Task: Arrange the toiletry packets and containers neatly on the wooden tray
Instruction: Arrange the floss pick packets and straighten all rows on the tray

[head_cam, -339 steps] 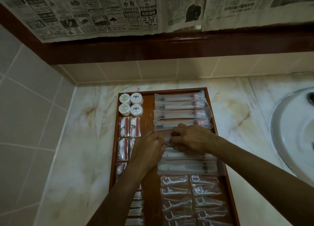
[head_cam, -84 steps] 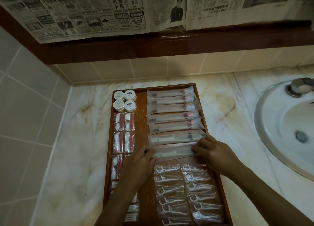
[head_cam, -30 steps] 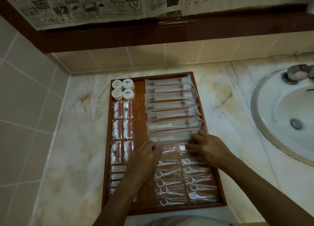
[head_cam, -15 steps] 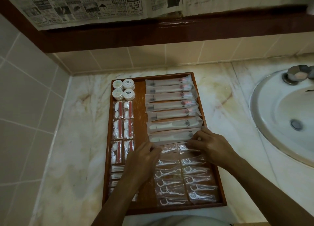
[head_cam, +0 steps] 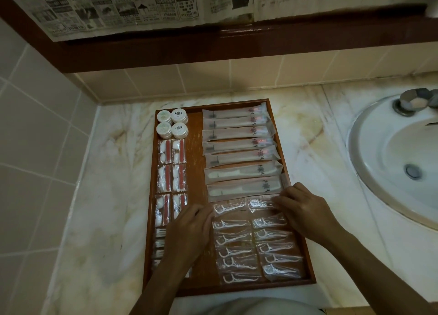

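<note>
The left hand (head_cam: 189,234) hides the small packets (head_cam: 159,243) behind it (count unclear); newspaper (head_cam: 118,6) print is illegible.

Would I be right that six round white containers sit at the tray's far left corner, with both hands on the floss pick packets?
Not quite: the head view shows four round containers, not six. Both hands, left hand and right hand, are at the floss pick packets on the tray.

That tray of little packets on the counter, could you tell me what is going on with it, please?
A person is tidying toiletries on a wooden tray beside the sink. Both hands are at the top of the floss pick packets: the left hand touches the left column, and the right hand rests on the top right packet. The long packets, four small round jars and cotton packets already lie in rows.
</note>
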